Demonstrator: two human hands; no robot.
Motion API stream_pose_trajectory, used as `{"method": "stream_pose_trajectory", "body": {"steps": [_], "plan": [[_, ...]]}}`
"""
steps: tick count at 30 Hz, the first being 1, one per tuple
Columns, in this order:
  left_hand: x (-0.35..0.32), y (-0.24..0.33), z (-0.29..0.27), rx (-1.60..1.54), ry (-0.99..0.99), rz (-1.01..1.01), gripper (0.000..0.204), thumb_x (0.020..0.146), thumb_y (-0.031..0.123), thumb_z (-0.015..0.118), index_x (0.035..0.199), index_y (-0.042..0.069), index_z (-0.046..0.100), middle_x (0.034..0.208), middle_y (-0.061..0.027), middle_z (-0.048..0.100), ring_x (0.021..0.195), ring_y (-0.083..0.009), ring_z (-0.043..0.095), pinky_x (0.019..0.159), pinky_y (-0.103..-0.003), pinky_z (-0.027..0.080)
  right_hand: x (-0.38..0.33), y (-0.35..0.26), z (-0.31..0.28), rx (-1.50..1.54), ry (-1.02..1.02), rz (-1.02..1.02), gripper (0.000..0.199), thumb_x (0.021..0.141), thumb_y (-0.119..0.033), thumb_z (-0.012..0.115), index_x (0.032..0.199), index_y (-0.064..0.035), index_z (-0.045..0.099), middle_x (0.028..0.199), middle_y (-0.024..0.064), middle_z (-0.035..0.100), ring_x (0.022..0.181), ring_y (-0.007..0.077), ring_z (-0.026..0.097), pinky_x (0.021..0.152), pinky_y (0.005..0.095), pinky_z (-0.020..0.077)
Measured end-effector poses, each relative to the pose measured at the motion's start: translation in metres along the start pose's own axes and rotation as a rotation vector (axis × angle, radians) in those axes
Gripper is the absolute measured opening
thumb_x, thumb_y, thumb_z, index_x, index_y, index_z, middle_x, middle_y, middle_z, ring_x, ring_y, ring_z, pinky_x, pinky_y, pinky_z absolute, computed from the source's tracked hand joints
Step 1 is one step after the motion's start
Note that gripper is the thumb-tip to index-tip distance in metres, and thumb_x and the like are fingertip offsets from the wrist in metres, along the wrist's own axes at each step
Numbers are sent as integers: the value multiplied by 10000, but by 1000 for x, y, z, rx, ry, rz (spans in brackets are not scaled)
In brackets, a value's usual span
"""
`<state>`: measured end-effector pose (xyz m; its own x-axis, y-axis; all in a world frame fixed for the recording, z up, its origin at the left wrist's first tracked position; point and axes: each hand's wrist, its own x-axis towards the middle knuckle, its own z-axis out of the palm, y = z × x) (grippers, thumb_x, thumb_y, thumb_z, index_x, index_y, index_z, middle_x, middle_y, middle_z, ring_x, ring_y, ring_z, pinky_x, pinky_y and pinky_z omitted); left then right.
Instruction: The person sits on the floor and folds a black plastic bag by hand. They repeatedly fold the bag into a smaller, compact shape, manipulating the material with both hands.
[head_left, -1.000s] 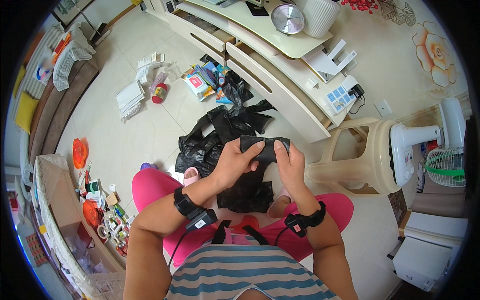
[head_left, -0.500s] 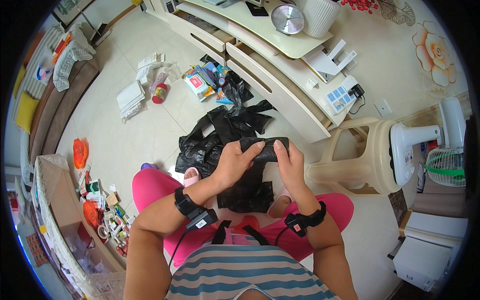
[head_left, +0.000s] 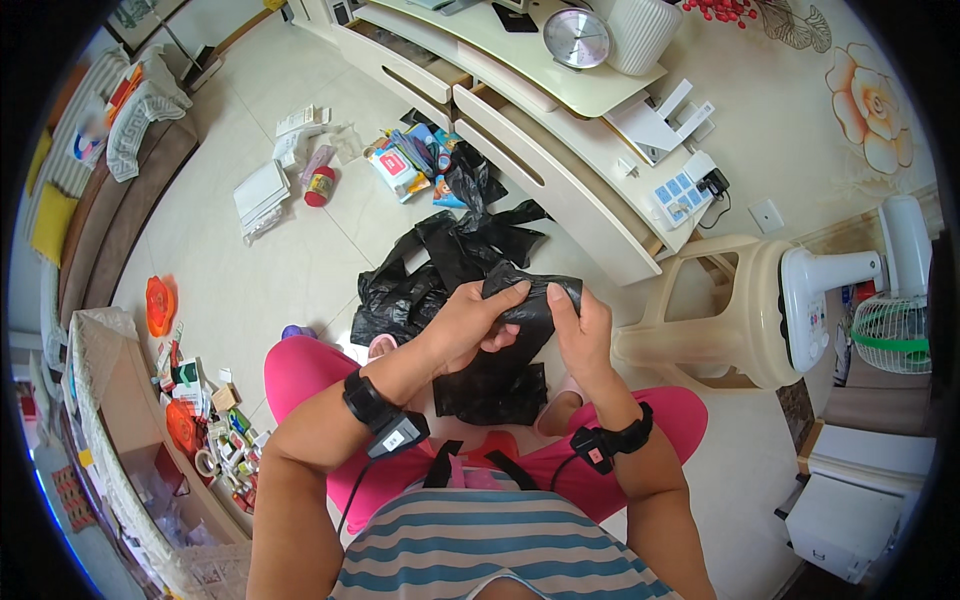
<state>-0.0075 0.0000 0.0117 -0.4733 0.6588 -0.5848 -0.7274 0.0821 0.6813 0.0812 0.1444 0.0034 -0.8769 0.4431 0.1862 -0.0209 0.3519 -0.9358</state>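
Between my hands, above my parted knees, is a folded black plastic bag (head_left: 535, 290). My left hand (head_left: 476, 322) pinches its left end, thumb on top, the lower fingers curled beneath. At the other end my right hand (head_left: 580, 330) grips the bag with its thumb pressed on top. The near part of the plastic slopes down between the hands. Below and beyond lies a spread heap of black plastic bags (head_left: 400, 290) on the tiled floor. Another flat black piece (head_left: 495, 395) rests on the floor between my feet.
Beyond the heap lie a wipes pack (head_left: 395, 172), a red-lidded jar (head_left: 319, 187) and white boxes (head_left: 262, 195). A cabinet with open drawers (head_left: 550, 185) stands at far right. A beige stool (head_left: 690, 310) lies at right. Small items (head_left: 225, 425) crowd the left floor.
The black bag between my hands has loosened and opened out from a tight fold, its far edge now rising. My left hand has turned slightly, showing its lower fingers.
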Motion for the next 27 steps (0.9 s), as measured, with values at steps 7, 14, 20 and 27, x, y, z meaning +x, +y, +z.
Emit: {"method": "stream_pose_trajectory", "body": {"steps": [7, 14, 20, 27], "plan": [[-4, 0, 3, 161, -12, 154, 251, 920, 297, 614, 805, 74, 602, 627, 21, 510, 507, -44, 450, 445, -183, 333, -1, 5, -1, 24, -31, 67, 272, 943, -227, 563, 876, 33, 608, 638, 76, 584, 582, 118, 526, 551, 296, 445], [1, -13, 3, 387, 108, 416, 247, 925, 278, 611, 833, 50, 642, 625, 34, 514, 516, -38, 434, 463, -208, 341, 1, 2, -2, 201, -65, 307, 285, 942, -246, 572, 851, 23, 595, 639, 19, 558, 584, 96, 488, 540, 275, 424], [-4, -7, 10, 115, 80, 227, 225, 906, 260, 641, 913, 35, 641, 653, 16, 541, 516, -44, 473, 442, -175, 350, 0, 7, -1, 82, -23, 155, 290, 947, -245, 563, 845, 25, 588, 644, 38, 567, 594, 100, 489, 549, 277, 430], [-4, 4, 2, -34, -77, 16, 232, 894, 280, 652, 871, 53, 610, 641, -7, 545, 482, -51, 474, 390, -169, 313, 1, 4, -1, 36, 17, 12, 273, 946, -225, 562, 863, 33, 596, 652, 61, 580, 607, 100, 496, 567, 283, 443]]}}
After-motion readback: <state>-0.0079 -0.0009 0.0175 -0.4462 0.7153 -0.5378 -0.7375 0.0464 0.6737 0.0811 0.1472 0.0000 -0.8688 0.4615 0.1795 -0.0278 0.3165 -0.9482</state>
